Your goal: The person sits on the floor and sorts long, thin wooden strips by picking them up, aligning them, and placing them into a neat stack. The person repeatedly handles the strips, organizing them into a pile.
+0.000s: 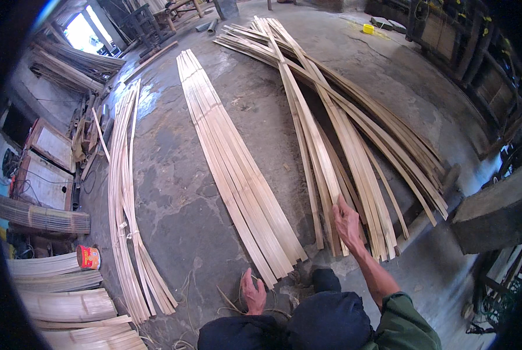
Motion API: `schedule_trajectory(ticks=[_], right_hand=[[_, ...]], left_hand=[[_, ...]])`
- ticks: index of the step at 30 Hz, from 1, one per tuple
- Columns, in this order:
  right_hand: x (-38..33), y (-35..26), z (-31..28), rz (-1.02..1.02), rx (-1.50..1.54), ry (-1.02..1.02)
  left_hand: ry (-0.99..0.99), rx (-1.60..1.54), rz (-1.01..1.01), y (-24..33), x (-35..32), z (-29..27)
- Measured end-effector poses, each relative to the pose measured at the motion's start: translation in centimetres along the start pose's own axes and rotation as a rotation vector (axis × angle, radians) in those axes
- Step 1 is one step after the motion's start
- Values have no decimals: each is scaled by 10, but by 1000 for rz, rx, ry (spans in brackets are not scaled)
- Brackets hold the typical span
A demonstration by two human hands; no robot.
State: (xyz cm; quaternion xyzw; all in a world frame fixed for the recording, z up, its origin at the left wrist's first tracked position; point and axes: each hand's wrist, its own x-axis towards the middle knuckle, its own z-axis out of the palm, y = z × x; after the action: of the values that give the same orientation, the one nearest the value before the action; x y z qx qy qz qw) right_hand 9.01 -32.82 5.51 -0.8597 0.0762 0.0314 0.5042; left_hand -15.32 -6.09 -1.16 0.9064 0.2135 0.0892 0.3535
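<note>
My right hand (347,224) is closed on the near part of a pale bamboo strip (325,166) in the crossed pile to the right. Low in the middle, my left hand (253,293) has its fingers apart and holds nothing. It is just left of the near end of a flat row of bamboo strips (237,169), laid side by side and running away from me. In the right pile, more long bamboo strips (366,192) fan out and cross one another.
On the left lies a tied bundle of thin strips (121,204). Beyond it are stacked wide slats (68,304) with a red tub (88,257) on them. A concrete block (497,207) stands at the right. A small yellow container (368,28) sits far back. My dark-clad knees (331,321) are close below.
</note>
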Motion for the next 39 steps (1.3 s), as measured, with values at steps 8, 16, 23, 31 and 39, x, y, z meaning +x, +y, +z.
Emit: schedule_trajectory(ticks=[8,16,23,31,39], right_hand=[[1,14,7,-43,-29,27],[0,13,14,-112,28,44],[-2,8,9,-217,-186,60],[-31,17,82,-501,-220,-180],[-44,33,151,-281,-370,-301]], left_hand=[[20,14,16,-6,-3,5],[21,-14,9,6,-3,2],[4,-28,-11,2,-5,5],[9,82,16,2,-8,11],[70,48,-7,-6,-15,6]])
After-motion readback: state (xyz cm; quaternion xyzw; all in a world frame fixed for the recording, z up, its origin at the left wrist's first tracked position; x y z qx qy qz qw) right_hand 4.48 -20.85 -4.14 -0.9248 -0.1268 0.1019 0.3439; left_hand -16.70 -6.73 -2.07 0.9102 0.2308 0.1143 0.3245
